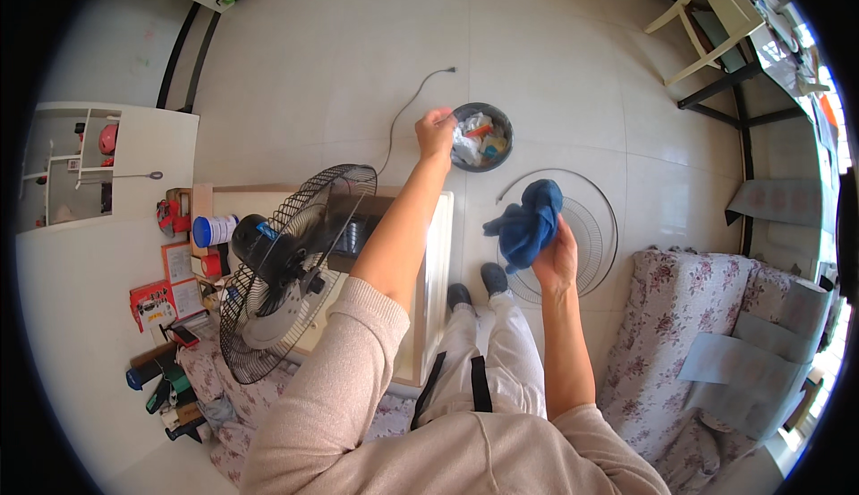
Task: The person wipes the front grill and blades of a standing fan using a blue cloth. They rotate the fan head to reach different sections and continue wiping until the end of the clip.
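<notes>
My left hand (pixel 436 134) is at the left edge of a round dark bin (pixel 508 153) on the floor. Its fingers are bent and slightly blurred, so whether they pinch anything is unclear. Crumpled white tissue and coloured scraps (pixel 474 146) lie inside the bin. A bunched blue cloth (pixel 530 223) is gripped in my right hand (pixel 559 260). Beneath that hand, a round wire fan grille (pixel 590 243) lies on the floor, with a thin dark hoop (pixel 615 216) around part of it. On my left, an electric fan (pixel 282 260) with a black wire guard rests on a low table.
The low table (pixel 436 253) borders my legs on the left. A power cord (pixel 396 116) trails across the tiles. A blue-and-white tub (pixel 215 231) stands beyond the fan. Flower-patterned seat covers (pixel 678 300) are at right, a cream chair (pixel 704 22) at upper right.
</notes>
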The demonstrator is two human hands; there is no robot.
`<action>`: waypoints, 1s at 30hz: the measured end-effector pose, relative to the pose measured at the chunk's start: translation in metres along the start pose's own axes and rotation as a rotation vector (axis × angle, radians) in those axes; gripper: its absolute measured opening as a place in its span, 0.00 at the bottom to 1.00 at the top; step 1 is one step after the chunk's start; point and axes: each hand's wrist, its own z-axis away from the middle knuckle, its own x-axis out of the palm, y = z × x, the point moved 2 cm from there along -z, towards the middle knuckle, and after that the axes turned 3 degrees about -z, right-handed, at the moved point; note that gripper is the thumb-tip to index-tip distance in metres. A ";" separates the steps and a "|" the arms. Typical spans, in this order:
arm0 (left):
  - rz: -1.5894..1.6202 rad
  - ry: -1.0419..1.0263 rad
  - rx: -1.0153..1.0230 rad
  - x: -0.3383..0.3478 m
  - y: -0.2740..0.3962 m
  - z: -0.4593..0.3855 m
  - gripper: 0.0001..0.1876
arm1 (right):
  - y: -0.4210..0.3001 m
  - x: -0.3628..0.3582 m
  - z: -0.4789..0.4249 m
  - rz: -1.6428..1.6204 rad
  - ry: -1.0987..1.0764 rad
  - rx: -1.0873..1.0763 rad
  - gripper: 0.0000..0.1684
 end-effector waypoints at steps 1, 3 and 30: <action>0.037 0.053 0.045 0.001 -0.004 0.001 0.24 | 0.002 0.003 -0.003 -0.001 -0.004 0.015 0.22; 0.086 0.065 0.114 0.006 -0.010 0.016 0.25 | 0.005 0.009 -0.010 -0.002 -0.008 0.041 0.22; -0.116 0.632 0.470 -0.262 -0.081 0.379 0.20 | 0.242 0.067 0.097 0.620 -0.186 0.305 0.19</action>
